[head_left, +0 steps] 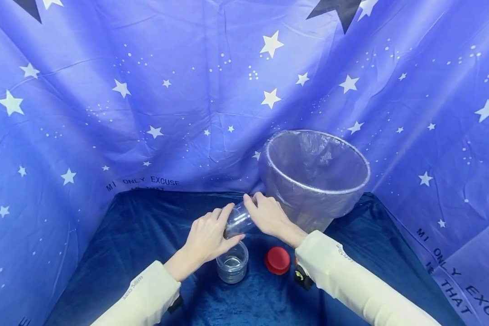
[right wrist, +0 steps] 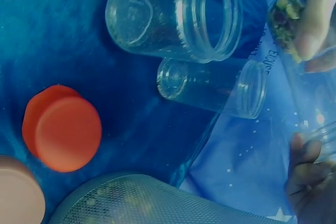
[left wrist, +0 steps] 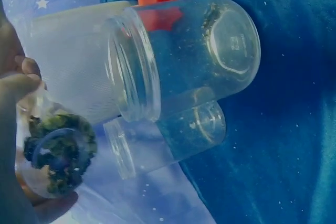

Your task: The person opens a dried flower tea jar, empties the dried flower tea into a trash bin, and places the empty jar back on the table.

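A clear jar point(head_left: 240, 219) is held tilted above the table between both hands. My left hand point(head_left: 209, 235) grips its lower end, thumb beneath and fingers over the top. My right hand point(head_left: 269, 215) has its fingers curled round the threaded end, which they partly hide. Crumbly green-brown dried pieces point(left wrist: 60, 150) gather at the jar's base. Below the hands, a wide clear jar point(head_left: 232, 265) stands upright without a lid. A slimmer clear jar point(right wrist: 210, 85) stands behind it, hidden in the head view. To their right lies a red lid point(head_left: 277, 260).
A mesh wastebasket with a clear plastic liner point(head_left: 318, 188) stands at the back right, close beyond my right hand. Near the red lid is a pale peach round piece point(right wrist: 18, 192), cut by the view's edge. Dark blue cloth point(head_left: 146, 231) covers the table; a starry curtain point(head_left: 195, 113) hangs around it.
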`<state>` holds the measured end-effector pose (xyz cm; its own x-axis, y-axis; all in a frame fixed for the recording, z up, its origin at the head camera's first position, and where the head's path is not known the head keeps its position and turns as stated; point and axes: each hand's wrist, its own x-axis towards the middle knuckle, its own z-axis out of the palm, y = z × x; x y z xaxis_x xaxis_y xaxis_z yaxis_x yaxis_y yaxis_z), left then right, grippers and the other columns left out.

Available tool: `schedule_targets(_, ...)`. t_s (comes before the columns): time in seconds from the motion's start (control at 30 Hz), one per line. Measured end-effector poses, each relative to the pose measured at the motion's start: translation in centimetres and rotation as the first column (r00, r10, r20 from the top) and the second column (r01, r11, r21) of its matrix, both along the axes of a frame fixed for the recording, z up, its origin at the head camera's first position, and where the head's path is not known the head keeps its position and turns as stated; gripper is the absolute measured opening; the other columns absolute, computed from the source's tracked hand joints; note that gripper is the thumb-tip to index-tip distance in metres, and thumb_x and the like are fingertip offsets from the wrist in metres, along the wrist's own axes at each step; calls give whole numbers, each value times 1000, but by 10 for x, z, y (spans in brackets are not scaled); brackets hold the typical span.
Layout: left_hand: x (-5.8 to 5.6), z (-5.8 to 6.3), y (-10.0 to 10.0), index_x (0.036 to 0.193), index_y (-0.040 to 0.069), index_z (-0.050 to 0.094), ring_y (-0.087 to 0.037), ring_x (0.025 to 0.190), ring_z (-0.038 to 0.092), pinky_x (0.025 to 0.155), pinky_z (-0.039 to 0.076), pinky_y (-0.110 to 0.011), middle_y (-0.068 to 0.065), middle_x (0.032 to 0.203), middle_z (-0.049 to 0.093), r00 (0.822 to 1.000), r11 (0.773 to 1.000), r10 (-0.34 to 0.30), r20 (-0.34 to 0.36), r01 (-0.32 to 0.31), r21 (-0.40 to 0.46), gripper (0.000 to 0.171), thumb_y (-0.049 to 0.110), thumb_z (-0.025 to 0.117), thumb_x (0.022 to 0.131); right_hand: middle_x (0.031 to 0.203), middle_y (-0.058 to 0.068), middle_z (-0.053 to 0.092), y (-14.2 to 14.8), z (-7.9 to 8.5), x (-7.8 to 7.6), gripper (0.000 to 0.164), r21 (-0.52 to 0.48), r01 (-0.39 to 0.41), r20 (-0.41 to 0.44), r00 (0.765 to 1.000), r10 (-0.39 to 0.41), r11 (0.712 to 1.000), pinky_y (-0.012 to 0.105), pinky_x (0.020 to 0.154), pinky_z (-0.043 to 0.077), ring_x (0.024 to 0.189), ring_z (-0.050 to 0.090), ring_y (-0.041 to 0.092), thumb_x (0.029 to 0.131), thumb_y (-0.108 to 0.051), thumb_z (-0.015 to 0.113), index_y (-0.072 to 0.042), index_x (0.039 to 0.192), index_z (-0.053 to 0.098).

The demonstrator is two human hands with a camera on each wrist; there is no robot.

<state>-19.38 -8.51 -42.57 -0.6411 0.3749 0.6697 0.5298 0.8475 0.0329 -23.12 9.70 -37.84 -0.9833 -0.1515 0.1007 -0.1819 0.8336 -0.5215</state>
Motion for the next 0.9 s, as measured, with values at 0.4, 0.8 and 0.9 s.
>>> schedule_targets(0.4,-5,7,2,123,7,61,-21,62,66,47,50,-32,-9,92,74,989,990,-131,67,127,66,75,54,81,69,61,1,52,12,-9,-2,37,-43,-63,-164,985,56,997,29,52,38,56,52,17,102,-34,43,-11,76,57)
schedule_targets(0.8,-3,13,0,121,8,63,-16,65,67,53,50,-26,-6,98,75,958,968,-209,197,174,181,70,49,84,68,58,-4,47,16,-15,-1,29,-52,-177,-305,940,153,983,25,50,36,53,46,11,100,-28,46,-13,76,55)
schedule_targets(0.9,-3,15,-2,123,11,63,-15,66,67,55,50,-25,-5,95,75,939,962,-228,256,177,208,69,49,83,68,58,-4,47,16,-14,0,27,-45,-204,-332,927,177,978,24,50,36,53,46,11,100,-27,47,-13,78,54)
